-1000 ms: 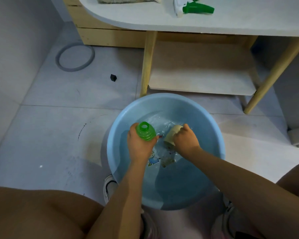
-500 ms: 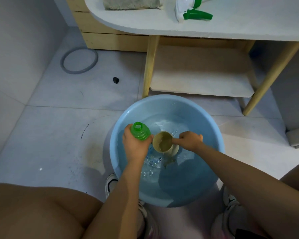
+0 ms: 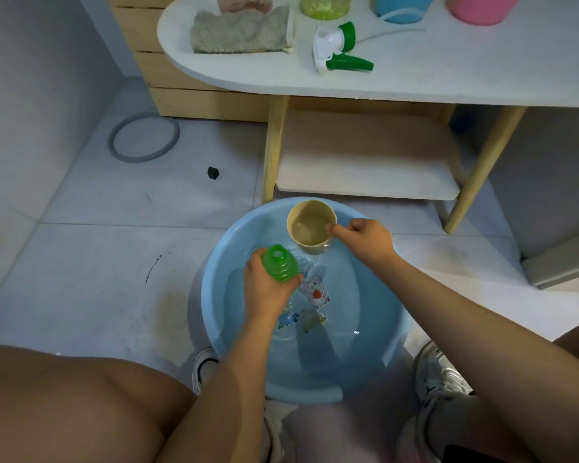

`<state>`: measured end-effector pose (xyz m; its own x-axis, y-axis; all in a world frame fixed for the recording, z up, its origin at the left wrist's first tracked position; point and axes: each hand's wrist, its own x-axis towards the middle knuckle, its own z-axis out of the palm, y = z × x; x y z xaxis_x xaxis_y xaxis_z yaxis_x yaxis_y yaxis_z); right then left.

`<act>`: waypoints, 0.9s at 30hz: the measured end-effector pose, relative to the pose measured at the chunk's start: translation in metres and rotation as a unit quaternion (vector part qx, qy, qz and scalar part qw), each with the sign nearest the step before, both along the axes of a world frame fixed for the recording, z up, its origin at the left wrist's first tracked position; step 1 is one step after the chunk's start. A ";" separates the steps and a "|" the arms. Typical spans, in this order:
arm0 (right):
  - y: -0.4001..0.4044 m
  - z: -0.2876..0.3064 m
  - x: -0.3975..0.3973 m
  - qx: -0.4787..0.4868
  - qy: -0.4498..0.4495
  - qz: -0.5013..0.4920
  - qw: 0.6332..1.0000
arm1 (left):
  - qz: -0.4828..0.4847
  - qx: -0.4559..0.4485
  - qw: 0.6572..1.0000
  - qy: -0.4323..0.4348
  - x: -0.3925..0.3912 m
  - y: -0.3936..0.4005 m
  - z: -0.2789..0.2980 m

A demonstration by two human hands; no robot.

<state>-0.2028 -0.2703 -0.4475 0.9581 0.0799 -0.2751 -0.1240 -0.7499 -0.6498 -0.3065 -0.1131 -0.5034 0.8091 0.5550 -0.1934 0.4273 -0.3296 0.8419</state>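
Overhanging the floor, the white counter (image 3: 415,78) carries a grey towel (image 3: 241,31) and a green spray head (image 3: 338,51). Below it a blue basin (image 3: 214,312) holds water. Over the basin, the left hand (image 3: 264,290) grips an upright green bottle (image 3: 279,264). Just beyond, the right hand (image 3: 365,240) holds a beige cup (image 3: 310,242) by its side, mouth up.

The bottle (image 3: 279,264) is translucent green plastic with a ribbed shoulder and an open neck. It stands nearly upright with its mouth facing up, and its lower body is hidden inside the left hand (image 3: 264,289), which grips it over the left half of the basin (image 3: 365,372). The cup (image 3: 310,230) is beige and round with its mouth up and some water inside. The right hand (image 3: 365,240) pinches its right rim and holds it above the basin's far edge, near the bottle but not touching it. The basin is light blue and round and sits on the floor, holding clear water over cartoon pictures on its bottom.
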 end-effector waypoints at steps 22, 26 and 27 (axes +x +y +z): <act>0.009 0.016 -0.015 -0.072 -0.421 0.056 0.902 | -0.059 0.030 0.997 0.031 0.008 -0.012 0.002; 0.010 0.019 -0.015 -0.078 -0.436 0.058 0.895 | -0.060 0.031 0.997 0.033 0.008 -0.011 -0.001; 0.010 0.019 -0.014 -0.081 -0.436 0.058 0.894 | -0.060 0.031 0.997 0.032 0.007 -0.011 -0.001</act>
